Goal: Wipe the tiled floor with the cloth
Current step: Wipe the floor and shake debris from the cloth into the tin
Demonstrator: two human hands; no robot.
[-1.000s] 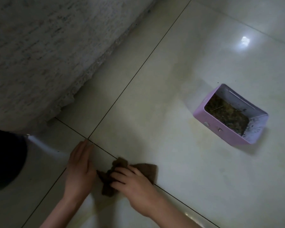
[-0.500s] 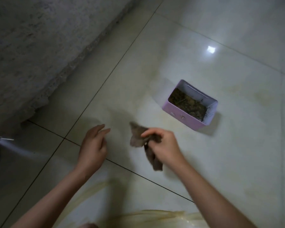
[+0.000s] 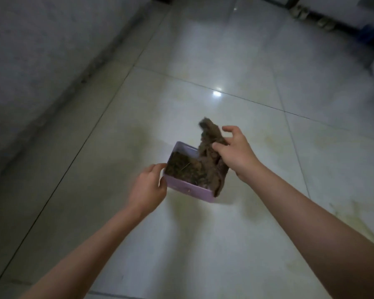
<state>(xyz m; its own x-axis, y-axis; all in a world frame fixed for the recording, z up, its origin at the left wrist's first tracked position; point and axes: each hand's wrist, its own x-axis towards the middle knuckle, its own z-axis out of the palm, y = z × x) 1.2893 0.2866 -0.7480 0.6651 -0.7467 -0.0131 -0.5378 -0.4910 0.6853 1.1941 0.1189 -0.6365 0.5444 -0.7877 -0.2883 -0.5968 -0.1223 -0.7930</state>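
Found the cloth (image 3: 214, 169), brown and crumpled, up off the tiled floor (image 3: 203, 244), pinched in the right grip (image 3: 235, 154) between thumb and curled fingers, with one finger raised clear of it. Saw its upper end sticking up on the far side of that grip and its lower end hanging down over the right end of a lilac box (image 3: 188, 190), either touching or just covering the right wall there; could not tell which. Noted dark, crumbly debris (image 3: 186, 169) lying across the bottom of the box. Found the left grip (image 3: 148, 186) closed round the left end of the box, fingers curled at that corner, somewhat blurred. Could not judge the box as grounded or lifted just clear of the floor. Saw pale, glossy tiles with dark grout lines all round, a bright light reflection (image 3: 217, 94) on the far side of the box, and yellowish smears (image 3: 354, 216) on the tiles to the near right. Made out a grey textured surface (image 3: 41, 50) running along the left.
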